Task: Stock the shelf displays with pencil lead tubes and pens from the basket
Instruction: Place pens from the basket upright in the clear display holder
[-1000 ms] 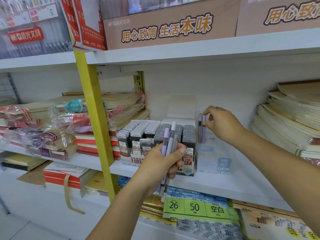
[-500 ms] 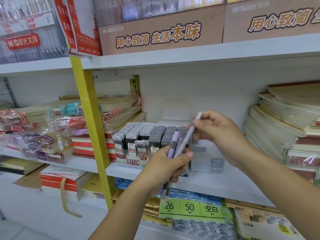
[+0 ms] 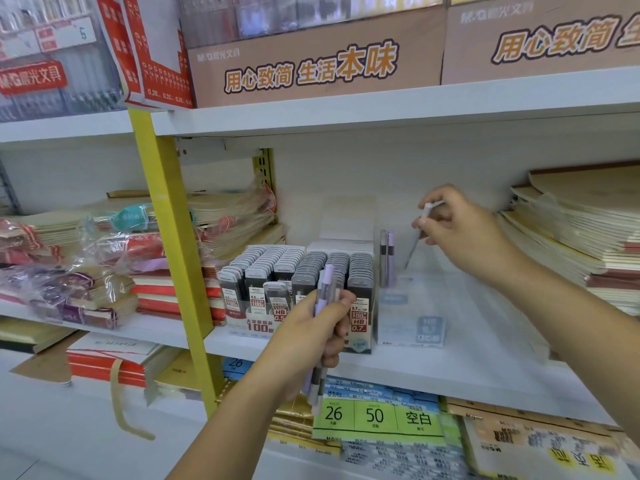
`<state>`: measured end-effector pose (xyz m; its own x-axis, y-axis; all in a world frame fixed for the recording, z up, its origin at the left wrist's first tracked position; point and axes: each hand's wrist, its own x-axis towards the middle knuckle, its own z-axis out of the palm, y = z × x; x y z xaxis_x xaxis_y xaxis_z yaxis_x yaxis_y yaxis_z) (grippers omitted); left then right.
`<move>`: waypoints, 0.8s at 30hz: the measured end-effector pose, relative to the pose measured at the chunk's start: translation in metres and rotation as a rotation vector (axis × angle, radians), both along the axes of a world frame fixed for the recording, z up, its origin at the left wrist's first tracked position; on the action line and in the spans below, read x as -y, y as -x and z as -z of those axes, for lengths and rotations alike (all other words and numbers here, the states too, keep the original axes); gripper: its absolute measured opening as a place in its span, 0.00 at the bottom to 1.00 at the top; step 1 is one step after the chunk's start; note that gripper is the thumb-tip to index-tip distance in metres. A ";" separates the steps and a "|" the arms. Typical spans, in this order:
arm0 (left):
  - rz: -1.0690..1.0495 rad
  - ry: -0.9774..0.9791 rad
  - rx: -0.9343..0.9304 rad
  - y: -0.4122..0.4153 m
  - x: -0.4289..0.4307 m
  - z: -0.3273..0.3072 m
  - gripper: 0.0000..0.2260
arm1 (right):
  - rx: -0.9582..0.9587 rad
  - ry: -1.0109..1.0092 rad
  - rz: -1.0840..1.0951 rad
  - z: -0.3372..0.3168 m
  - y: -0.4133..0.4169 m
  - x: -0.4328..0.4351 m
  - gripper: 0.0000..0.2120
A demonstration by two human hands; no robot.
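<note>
- Right hand (image 3: 460, 230) is up over the clear display box (image 3: 415, 306) on the middle shelf (image 3: 450, 372), fingers (image 3: 423, 223) pinched together on a grey pen (image 3: 414, 242).
- That pen hangs tip-down and a bit tilted; its white cap end pokes out above the knuckles and its tip sits over the clear box. It's blurry, so I can't tell if the tip touches anything.
- Two pens (image 3: 387, 258), one grey and one lilac, stand upright at the box's back-left corner, just left of the held pen and apart from it.
- Left hand (image 3: 311, 344) is lower and nearer the camera, fingers wrapped shut around a bundle of pens (image 3: 323, 296), lilac ends sticking out above the fist and below it.
- Pencil lead tubes (image 3: 298, 271) fill the display rack right behind that fist.
</note>
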<state>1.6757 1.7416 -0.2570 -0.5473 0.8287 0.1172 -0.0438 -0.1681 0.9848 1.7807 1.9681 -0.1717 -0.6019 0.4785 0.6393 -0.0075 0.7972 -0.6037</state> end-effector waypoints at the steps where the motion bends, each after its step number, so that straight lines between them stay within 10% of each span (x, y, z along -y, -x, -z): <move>1: -0.001 -0.002 0.002 0.001 0.000 0.000 0.07 | 0.053 -0.048 0.020 0.003 0.005 -0.003 0.12; 24: -0.048 -0.035 -0.062 0.010 0.005 0.005 0.05 | 0.190 -0.483 0.201 0.029 0.041 -0.024 0.11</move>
